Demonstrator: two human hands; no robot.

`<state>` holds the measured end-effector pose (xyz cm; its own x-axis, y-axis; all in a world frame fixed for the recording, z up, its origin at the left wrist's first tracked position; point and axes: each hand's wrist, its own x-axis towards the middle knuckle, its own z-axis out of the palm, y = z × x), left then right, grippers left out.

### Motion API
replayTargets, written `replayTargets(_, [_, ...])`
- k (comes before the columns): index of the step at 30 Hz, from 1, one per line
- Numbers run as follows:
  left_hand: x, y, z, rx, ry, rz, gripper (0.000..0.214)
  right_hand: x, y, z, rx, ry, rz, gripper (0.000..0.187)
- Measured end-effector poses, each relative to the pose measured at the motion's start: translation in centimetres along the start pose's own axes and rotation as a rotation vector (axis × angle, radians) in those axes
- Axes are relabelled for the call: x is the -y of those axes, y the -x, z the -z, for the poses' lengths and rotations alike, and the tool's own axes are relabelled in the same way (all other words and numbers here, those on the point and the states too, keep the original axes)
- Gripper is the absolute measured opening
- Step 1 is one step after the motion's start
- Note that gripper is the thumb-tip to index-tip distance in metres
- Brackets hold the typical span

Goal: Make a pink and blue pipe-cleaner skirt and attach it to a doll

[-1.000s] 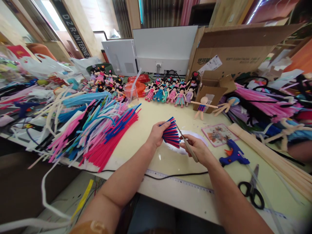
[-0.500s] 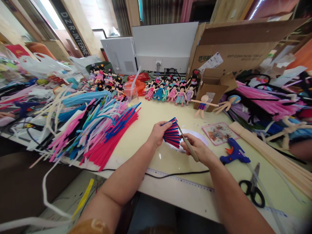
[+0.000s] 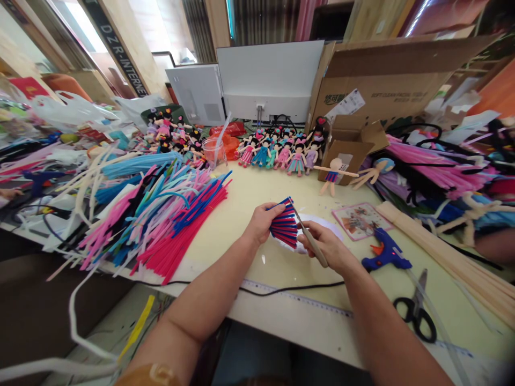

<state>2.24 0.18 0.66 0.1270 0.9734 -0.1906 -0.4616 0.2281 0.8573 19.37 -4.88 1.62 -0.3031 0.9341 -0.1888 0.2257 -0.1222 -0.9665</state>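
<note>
Beyond the left hand [image 3: 262, 221], a clear cup [image 3: 210, 154] with a pale strip [image 3: 224, 128] standing in it! That hand's pinching a red-and-blue pipe-cleaner fan [image 3: 284, 225], lying crosswise, flaring toward the right hand [image 3: 326, 244], which grips a tan-handled tool [image 3: 314, 246].
</note>
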Motion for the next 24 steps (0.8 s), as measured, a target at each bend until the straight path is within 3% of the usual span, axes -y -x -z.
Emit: replayTargets(24, [-0.15,0.13,-0.16,0.012,0.028,0.025,0.037,0.07,0.02,-0.41,-0.096,0.023,0.009,0.046])
